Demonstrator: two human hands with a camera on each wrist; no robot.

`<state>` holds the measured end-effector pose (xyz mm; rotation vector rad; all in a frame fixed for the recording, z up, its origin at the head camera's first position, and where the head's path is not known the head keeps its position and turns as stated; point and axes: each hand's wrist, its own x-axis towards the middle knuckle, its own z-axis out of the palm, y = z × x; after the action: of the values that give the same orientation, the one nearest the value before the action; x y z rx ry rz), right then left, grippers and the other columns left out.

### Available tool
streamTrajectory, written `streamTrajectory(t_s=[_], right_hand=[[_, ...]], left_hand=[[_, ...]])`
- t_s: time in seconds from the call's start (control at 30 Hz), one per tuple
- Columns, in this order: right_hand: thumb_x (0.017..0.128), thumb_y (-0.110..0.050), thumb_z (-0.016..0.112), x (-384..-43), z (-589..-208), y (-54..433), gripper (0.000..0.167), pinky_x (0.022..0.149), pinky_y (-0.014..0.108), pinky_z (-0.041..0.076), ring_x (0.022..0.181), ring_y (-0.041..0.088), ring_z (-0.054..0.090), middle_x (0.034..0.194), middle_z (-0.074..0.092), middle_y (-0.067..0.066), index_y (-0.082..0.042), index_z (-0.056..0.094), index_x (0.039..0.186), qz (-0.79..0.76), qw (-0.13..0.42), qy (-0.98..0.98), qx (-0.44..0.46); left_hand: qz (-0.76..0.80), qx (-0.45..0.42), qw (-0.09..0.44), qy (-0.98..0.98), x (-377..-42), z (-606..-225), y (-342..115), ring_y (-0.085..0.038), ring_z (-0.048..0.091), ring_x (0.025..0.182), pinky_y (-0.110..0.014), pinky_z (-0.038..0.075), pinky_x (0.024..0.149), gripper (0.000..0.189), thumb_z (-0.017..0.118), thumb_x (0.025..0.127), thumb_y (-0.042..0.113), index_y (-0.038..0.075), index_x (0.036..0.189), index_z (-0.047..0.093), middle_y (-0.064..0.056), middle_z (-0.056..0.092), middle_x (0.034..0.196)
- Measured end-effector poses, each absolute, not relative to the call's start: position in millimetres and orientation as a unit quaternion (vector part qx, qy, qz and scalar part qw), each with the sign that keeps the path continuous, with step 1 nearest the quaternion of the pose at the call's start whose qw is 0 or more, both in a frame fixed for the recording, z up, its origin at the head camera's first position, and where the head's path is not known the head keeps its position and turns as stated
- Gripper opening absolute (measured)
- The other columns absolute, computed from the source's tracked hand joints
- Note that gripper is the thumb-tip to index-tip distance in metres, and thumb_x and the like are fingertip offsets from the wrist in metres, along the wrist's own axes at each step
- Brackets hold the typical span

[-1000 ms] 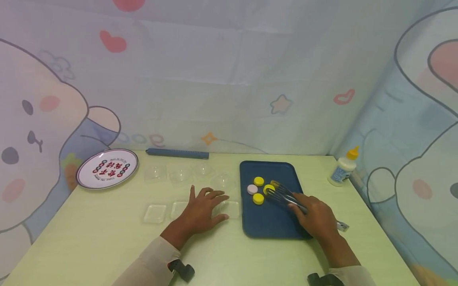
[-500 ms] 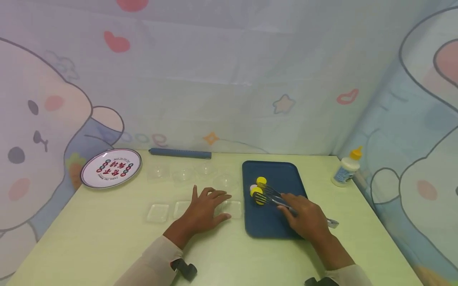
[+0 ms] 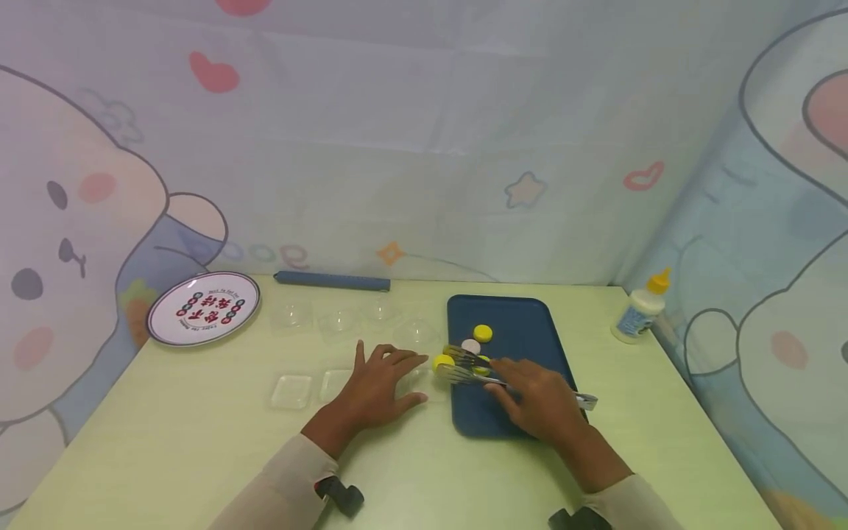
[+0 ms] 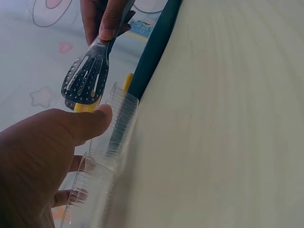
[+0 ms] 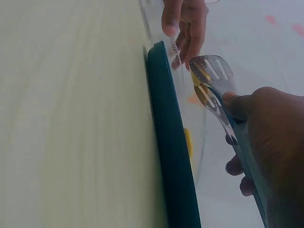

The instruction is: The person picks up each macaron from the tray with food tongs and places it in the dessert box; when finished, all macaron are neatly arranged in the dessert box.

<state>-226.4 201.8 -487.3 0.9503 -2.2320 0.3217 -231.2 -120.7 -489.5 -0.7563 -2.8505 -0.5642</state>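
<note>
My right hand (image 3: 539,397) grips metal tongs (image 3: 460,375) with slotted heads. Between those heads a yellow macaron-like disc (image 3: 442,363) is held over the left edge of the blue tray (image 3: 510,416). The left hand (image 3: 371,390) lies with fingers spread around a clear plastic box (image 4: 114,128), its thumb right at the box's rim in the left wrist view. On the tray sit a pale pink disc (image 3: 471,346) and a yellow disc (image 3: 483,333); another yellow disc is partly covered by the tongs.
More clear boxes (image 3: 291,391) line up left of the hand, with clear domed lids (image 3: 339,322) behind. A patterned plate (image 3: 203,309) stands back left, a blue-grey bar (image 3: 331,280) at the rear, a glue bottle (image 3: 641,305) at right.
My right hand has moved left with the tongs, which have picked up a yellow disc from the group on the tray and carried it to the tray's left edge. The left hand stays put.
</note>
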Motion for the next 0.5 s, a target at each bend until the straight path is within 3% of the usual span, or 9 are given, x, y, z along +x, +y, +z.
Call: streamTrajectory(t_s=[0.13,0.27,0.5], right_hand=[[0.098,-0.038,0.082,-224,-485,196,0.041,0.068,0.041,0.066,0.092,0.029,0.083,0.112,0.084,0.014,-0.005,0.081,0.124,0.104,0.336,-0.861,0.368],[0.085,-0.032,0.093,-222,-483,192,0.048,0.065,0.039,0.065,0.091,0.027,0.082,0.112,0.085,0.011,-0.006,0.082,0.124,0.085,0.332,-0.866,0.365],[0.085,-0.035,0.093,-220,-479,188,0.048,0.057,0.031,0.060,0.084,0.020,0.079,0.111,0.085,0.007,-0.009,0.082,0.125,0.052,0.323,-0.871,0.366]], left_hand=[[-0.188,-0.249,0.069,-0.948,-231,-489,-120,-0.039,0.055,0.143,-0.091,0.016,0.121,0.066,0.078,0.098,0.048,0.026,0.157,0.060,-0.005,0.067,0.153],[-0.185,-0.244,0.064,-0.950,-232,-491,-120,-0.039,0.054,0.144,-0.090,0.016,0.122,0.070,0.078,0.098,0.049,0.026,0.160,0.056,-0.005,0.067,0.153],[-0.193,-0.239,0.062,-0.950,-232,-491,-119,-0.038,0.054,0.144,-0.089,0.016,0.123,0.074,0.080,0.097,0.048,0.026,0.162,0.052,-0.006,0.068,0.151]])
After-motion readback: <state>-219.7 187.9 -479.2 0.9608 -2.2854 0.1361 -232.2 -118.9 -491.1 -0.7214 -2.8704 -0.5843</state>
